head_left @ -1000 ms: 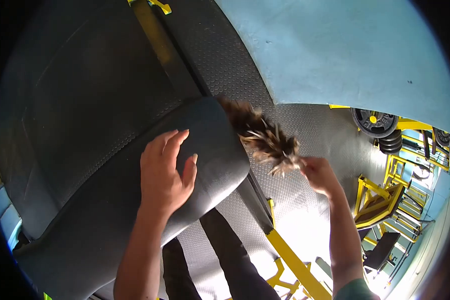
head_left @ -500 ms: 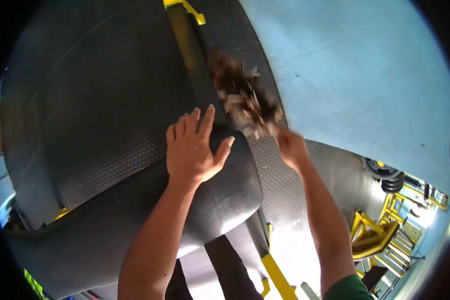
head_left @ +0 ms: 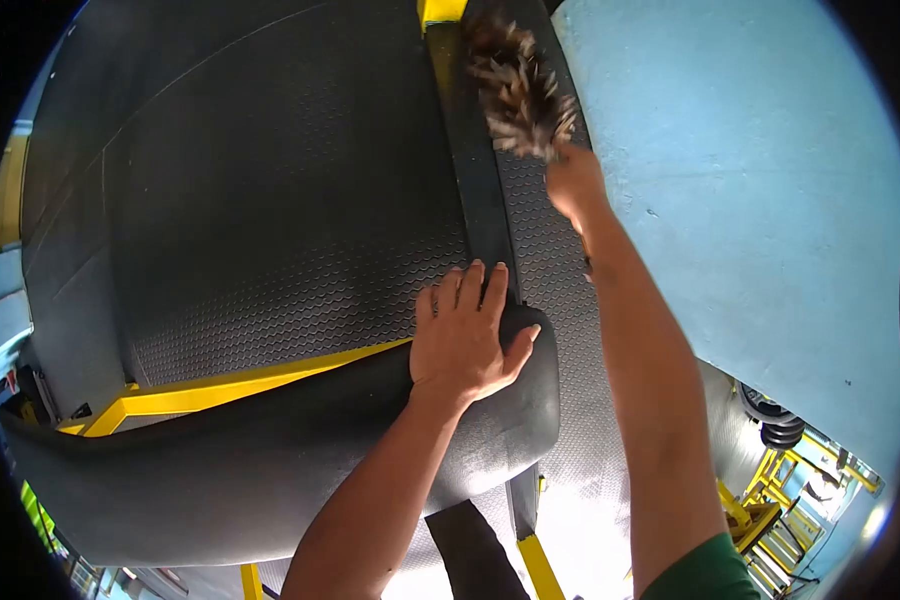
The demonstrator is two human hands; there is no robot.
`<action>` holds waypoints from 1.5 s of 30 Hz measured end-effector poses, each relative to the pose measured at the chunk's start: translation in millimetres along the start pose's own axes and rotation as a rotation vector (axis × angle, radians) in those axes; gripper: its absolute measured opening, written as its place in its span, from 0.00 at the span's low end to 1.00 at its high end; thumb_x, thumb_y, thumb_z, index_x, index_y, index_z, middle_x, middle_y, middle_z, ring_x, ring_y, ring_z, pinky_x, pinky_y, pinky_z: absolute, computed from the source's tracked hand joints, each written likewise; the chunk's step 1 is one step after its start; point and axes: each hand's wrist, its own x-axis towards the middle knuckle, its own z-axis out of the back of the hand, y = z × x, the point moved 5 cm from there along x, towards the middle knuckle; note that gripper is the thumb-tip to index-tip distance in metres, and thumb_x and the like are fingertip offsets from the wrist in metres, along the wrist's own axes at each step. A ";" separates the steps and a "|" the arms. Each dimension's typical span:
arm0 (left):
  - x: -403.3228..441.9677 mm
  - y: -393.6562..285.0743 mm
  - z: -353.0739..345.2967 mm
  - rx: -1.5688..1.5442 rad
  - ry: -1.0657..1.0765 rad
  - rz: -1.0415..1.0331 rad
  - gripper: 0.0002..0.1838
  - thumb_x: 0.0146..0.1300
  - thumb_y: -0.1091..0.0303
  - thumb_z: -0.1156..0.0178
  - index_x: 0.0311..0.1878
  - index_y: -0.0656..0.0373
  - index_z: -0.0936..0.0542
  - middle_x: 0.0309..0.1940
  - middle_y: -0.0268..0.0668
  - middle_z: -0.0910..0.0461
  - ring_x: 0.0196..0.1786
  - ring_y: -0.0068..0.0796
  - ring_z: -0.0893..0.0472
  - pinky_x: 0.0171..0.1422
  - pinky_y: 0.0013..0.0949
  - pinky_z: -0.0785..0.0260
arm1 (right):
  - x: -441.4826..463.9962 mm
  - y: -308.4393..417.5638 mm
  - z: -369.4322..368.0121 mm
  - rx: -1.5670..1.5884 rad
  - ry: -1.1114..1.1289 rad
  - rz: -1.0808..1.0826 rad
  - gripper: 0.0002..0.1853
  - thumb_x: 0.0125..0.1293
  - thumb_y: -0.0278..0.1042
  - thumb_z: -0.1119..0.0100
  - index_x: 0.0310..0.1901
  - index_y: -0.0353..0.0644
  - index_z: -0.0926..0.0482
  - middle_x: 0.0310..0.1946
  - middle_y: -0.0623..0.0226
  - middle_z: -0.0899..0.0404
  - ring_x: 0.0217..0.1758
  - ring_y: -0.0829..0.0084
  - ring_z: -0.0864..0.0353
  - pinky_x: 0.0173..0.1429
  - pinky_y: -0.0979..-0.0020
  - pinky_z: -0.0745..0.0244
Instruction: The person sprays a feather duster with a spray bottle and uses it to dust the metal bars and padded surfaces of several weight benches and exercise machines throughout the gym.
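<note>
My left hand [head_left: 462, 335] is over the right end of a black padded bench [head_left: 270, 470], its fingers spread and pointing away from me; nothing is in it. With its fingers wrapped round the handle end, my right hand [head_left: 576, 185] holds a brown feather duster [head_left: 520, 90]. The feathers lie over and beside a dark metal beam [head_left: 480, 190], near its yellow end, and are slightly blurred. Part of the thin handle shows below my right hand, along the wrist.
A yellow frame bar [head_left: 240, 385] runs behind the bench. Textured black matting [head_left: 300, 300] covers the floor. A light blue wall [head_left: 730, 180] rises at the right. Weight plates [head_left: 780, 432] and yellow gym machines [head_left: 760, 525] stand at the lower right.
The duster and my right hand have moved up and away along the beam. My left hand has shifted towards the bench's far edge, and the view has turned, showing more of the yellow bar.
</note>
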 end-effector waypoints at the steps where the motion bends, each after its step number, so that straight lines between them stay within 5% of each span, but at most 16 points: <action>1: -0.9 0.7 -0.6 -0.004 -0.001 -0.002 0.35 0.61 0.42 0.45 0.63 0.57 0.30 0.59 0.45 0.29 0.61 0.42 0.30 0.64 0.47 0.42 | 14.4 6.5 -6.1 0.094 -0.040 -0.123 0.23 0.57 0.27 0.53 0.56 0.40 0.23 0.43 0.45 0.19 0.49 0.49 0.19 0.52 0.56 0.26; 5: -1.3 0.4 -0.1 -0.040 -0.007 0.020 0.34 0.61 0.43 0.45 0.63 0.57 0.30 0.59 0.44 0.28 0.61 0.40 0.30 0.65 0.47 0.42 | -13.1 1.5 16.9 0.251 -0.202 -0.151 0.24 0.59 0.28 0.51 0.59 0.41 0.25 0.40 0.49 0.17 0.45 0.58 0.16 0.48 0.61 0.25; 7: -0.4 3.1 3.7 -0.111 -0.043 -0.001 0.32 0.61 0.46 0.43 0.63 0.58 0.30 0.57 0.43 0.27 0.59 0.39 0.29 0.64 0.45 0.42 | -79.2 13.2 38.7 0.336 -0.038 -0.272 0.23 0.62 0.29 0.51 0.59 0.40 0.25 0.39 0.49 0.17 0.44 0.57 0.16 0.47 0.63 0.25; 12: -13.4 3.8 30.2 -0.330 -0.229 -0.034 0.29 0.58 0.56 0.38 0.61 0.58 0.30 0.54 0.41 0.25 0.56 0.38 0.27 0.61 0.43 0.40 | -122.3 14.4 19.7 -0.092 0.118 0.068 0.23 0.64 0.29 0.51 0.61 0.39 0.27 0.36 0.50 0.17 0.40 0.64 0.17 0.46 0.66 0.26; 16: -38.6 9.7 52.2 -0.419 -0.207 -0.025 0.28 0.56 0.62 0.36 0.60 0.58 0.30 0.52 0.39 0.24 0.54 0.37 0.26 0.59 0.42 0.40 | -80.1 16.6 12.9 0.220 -0.093 -0.243 0.22 0.63 0.28 0.52 0.59 0.36 0.26 0.38 0.42 0.19 0.42 0.56 0.16 0.46 0.63 0.26; 17: -47.5 11.3 60.1 -0.426 -0.208 -0.019 0.28 0.56 0.62 0.36 0.60 0.58 0.30 0.52 0.39 0.24 0.54 0.37 0.26 0.59 0.42 0.40 | -96.5 27.1 21.2 0.170 -0.067 -0.137 0.21 0.62 0.28 0.52 0.58 0.37 0.25 0.36 0.42 0.20 0.40 0.56 0.17 0.45 0.62 0.26; 19: -63.4 19.2 78.1 -0.430 -0.220 0.012 0.27 0.57 0.63 0.36 0.60 0.58 0.29 0.51 0.39 0.24 0.54 0.37 0.26 0.59 0.42 0.40 | -146.0 28.4 25.2 -0.008 -0.028 0.105 0.25 0.62 0.25 0.51 0.63 0.39 0.29 0.21 0.65 0.24 0.26 0.75 0.25 0.33 0.71 0.30; 24: -115.5 38.0 107.7 -0.418 -0.243 0.086 0.26 0.58 0.62 0.36 0.59 0.58 0.28 0.52 0.39 0.24 0.55 0.38 0.26 0.60 0.42 0.41 | -237.5 -0.6 59.2 -0.312 0.084 0.053 0.25 0.61 0.26 0.51 0.62 0.41 0.27 0.30 0.51 0.18 0.30 0.68 0.20 0.41 0.66 0.26; 26: -130.8 44.5 109.7 -0.408 -0.235 0.096 0.26 0.58 0.62 0.37 0.59 0.58 0.28 0.52 0.39 0.24 0.55 0.38 0.27 0.60 0.42 0.41 | -258.7 -4.4 75.5 -0.322 0.040 -0.018 0.23 0.63 0.24 0.54 0.60 0.45 0.25 0.40 0.44 0.19 0.45 0.52 0.17 0.48 0.61 0.26; 30: -151.1 49.3 111.3 -0.396 -0.216 0.119 0.26 0.58 0.62 0.37 0.59 0.58 0.28 0.51 0.39 0.24 0.55 0.37 0.27 0.62 0.43 0.41 | -284.2 -16.2 95.8 -0.345 0.138 0.127 0.23 0.62 0.23 0.55 0.60 0.43 0.25 0.41 0.43 0.19 0.46 0.50 0.18 0.47 0.61 0.25; 32: -158.5 48.7 113.6 -0.400 -0.217 0.122 0.26 0.58 0.62 0.37 0.59 0.58 0.28 0.51 0.39 0.24 0.55 0.37 0.27 0.62 0.43 0.41 | -271.3 -21.9 115.6 -0.464 0.085 0.100 0.25 0.61 0.23 0.53 0.61 0.46 0.26 0.33 0.44 0.19 0.31 0.65 0.18 0.39 0.68 0.26; 34: -165.7 49.7 114.8 -0.403 -0.204 0.121 0.26 0.58 0.62 0.37 0.59 0.58 0.28 0.51 0.39 0.24 0.55 0.37 0.27 0.63 0.43 0.41 | -272.0 -14.4 125.0 -0.511 0.109 0.147 0.23 0.62 0.24 0.52 0.59 0.45 0.24 0.35 0.44 0.19 0.33 0.67 0.17 0.41 0.69 0.26; 36: -172.1 53.3 116.9 -0.409 -0.203 0.127 0.26 0.58 0.62 0.37 0.59 0.58 0.28 0.52 0.39 0.24 0.55 0.37 0.27 0.63 0.43 0.41 | -285.1 -6.9 129.2 -0.527 0.186 0.254 0.25 0.59 0.23 0.57 0.58 0.46 0.24 0.41 0.41 0.20 0.45 0.49 0.18 0.48 0.61 0.25; 37: -176.8 53.6 117.6 -0.414 -0.198 0.129 0.26 0.57 0.62 0.36 0.58 0.58 0.27 0.52 0.39 0.24 0.56 0.37 0.27 0.63 0.43 0.41 | -294.8 21.5 137.1 -0.592 0.263 0.030 0.24 0.59 0.24 0.56 0.57 0.47 0.23 0.39 0.41 0.20 0.44 0.47 0.18 0.47 0.59 0.24; 42: -205.3 54.2 127.6 -0.371 -0.164 0.097 0.26 0.56 0.62 0.36 0.58 0.57 0.27 0.52 0.39 0.25 0.56 0.37 0.28 0.63 0.43 0.41 | -313.5 61.9 190.2 -0.990 0.150 -0.009 0.22 0.54 0.24 0.51 0.52 0.46 0.19 0.40 0.45 0.19 0.45 0.47 0.19 0.49 0.54 0.25; 45: -223.4 55.8 138.9 -0.358 -0.154 0.089 0.25 0.56 0.61 0.35 0.57 0.56 0.27 0.52 0.38 0.25 0.56 0.37 0.28 0.63 0.44 0.41 | -329.5 46.9 213.1 -0.819 0.119 0.001 0.24 0.56 0.23 0.54 0.55 0.46 0.21 0.44 0.45 0.20 0.48 0.49 0.19 0.52 0.58 0.25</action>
